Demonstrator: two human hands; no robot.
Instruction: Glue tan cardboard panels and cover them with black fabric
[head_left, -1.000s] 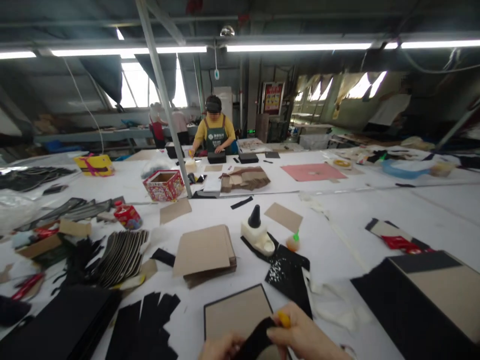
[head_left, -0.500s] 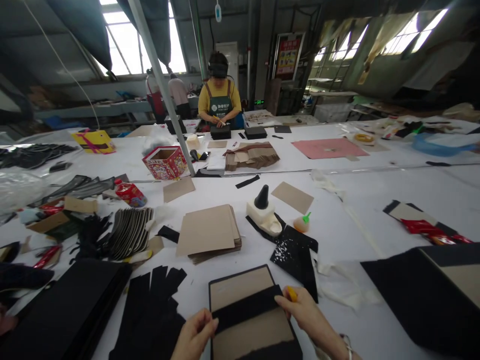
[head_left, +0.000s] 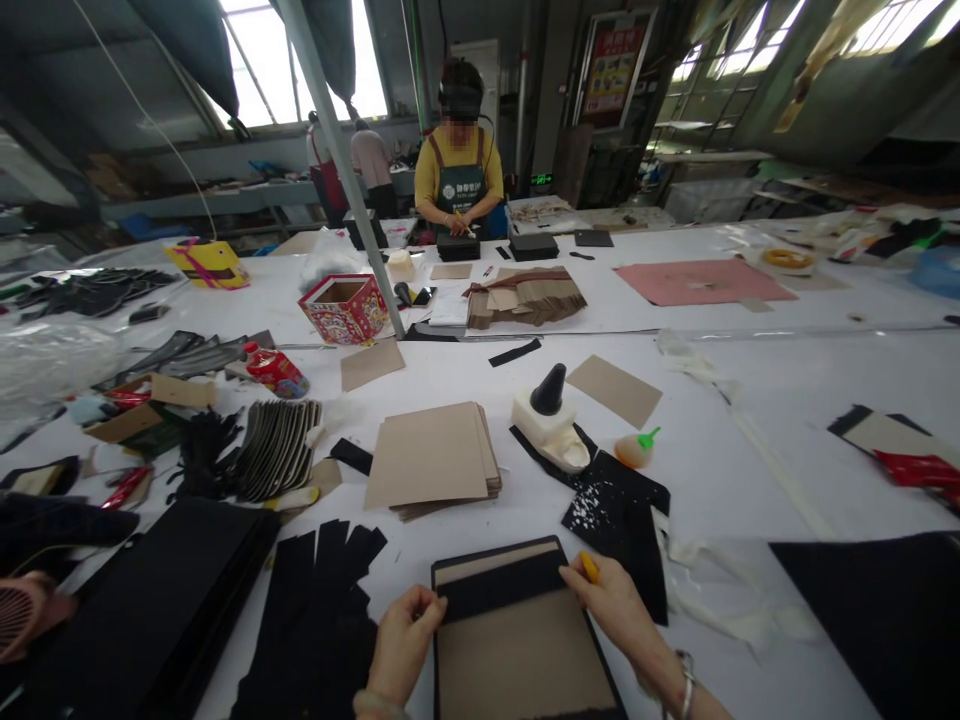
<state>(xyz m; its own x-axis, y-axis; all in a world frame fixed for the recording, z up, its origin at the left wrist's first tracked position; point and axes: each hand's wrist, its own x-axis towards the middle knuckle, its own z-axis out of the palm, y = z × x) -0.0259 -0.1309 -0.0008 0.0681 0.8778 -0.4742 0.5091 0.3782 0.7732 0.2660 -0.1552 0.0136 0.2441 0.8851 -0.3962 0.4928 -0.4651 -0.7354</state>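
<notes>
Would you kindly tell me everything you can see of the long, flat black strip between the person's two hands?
The long, flat black strip is plain, narrow and matt, like fabric or coated paper, though its exact material is unclear. It stretches across the far part of a tan rectangular board with black edges, slightly slanted, its right end farther away. The left hand pinches one end, the right hand the other. Whether it touches the board or is just above it, I cannot tell.
</notes>
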